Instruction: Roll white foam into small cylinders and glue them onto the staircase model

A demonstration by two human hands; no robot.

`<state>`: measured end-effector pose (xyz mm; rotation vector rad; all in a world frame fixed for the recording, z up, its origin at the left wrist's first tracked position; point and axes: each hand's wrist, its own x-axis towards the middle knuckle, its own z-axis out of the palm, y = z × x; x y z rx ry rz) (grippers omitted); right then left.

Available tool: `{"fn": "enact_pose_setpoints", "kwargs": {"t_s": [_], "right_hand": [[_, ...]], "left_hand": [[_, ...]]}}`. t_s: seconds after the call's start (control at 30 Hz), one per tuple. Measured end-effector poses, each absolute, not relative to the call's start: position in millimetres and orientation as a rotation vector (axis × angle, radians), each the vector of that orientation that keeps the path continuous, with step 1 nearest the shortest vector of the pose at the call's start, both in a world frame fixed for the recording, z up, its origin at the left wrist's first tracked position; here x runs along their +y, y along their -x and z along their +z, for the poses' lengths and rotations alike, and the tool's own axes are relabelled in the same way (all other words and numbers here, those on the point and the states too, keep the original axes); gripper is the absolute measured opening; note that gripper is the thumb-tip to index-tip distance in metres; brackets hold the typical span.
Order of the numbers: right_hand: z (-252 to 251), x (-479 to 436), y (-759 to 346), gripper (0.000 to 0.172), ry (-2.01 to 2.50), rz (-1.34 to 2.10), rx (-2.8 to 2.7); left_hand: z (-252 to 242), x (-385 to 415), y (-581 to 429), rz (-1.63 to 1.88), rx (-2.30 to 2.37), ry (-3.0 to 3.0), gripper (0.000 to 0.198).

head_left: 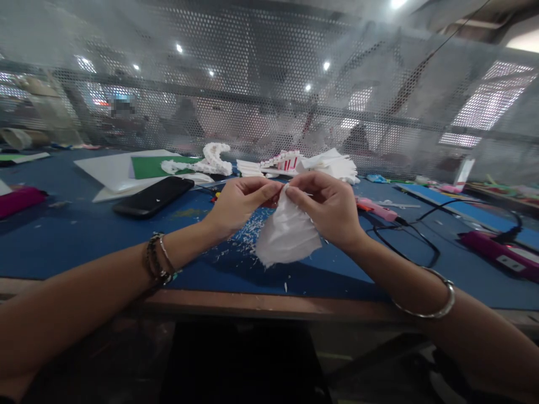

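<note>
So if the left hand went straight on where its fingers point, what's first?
Likely the gathered top of the white sheet, pinched in the right hand. The left hand is right beside it; depth and contact are unclear.

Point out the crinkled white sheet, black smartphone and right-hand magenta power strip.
Crinkled white sheet [288, 234]: head view, hanging middle.
Black smartphone [153, 196]: head view, middle of upper face.
Magenta power strip [484, 247]: head view, casing left of the sockets.
</note>
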<state>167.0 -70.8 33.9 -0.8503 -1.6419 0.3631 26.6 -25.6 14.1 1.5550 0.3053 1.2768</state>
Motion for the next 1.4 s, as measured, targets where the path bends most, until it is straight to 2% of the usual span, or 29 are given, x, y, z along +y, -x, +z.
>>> {"fn": "enact_pose_setpoints", "kwargs": {"t_s": [0.27, 0.57, 0.83, 1.13, 1.4], "right_hand": [[32.3, -71.7, -169.4, 0.009, 0.814, 0.203, -1.724], [35.0, -68.0, -176.5, 0.012, 0.723, 0.285, -1.824], [39.9, -69.1, -181.6, 0.008, 0.737, 0.089, -1.944], [44.2, -70.8, -189.4, 0.012, 0.498, -0.632, -2.140], [41.9, -69.1, -189.0, 0.008, 0.488, -0.823, -2.148]], "left_hand": [[21.2, -30.3, -24.1, 1.364, 0.337, -1.787, 0.016], [23.2, -24.5, -23.5, 1.190, 0.329, -1.716, 0.012], [22.8, -24.7, -22.2, 1.117, 0.376, -1.724, 0.016], [17.8, -20.9, -22.6, 1.096, 0.338, -1.716, 0.023], [17.5, -20.8, -22.9, 1.068, 0.321, -1.702, 0.021]]}}
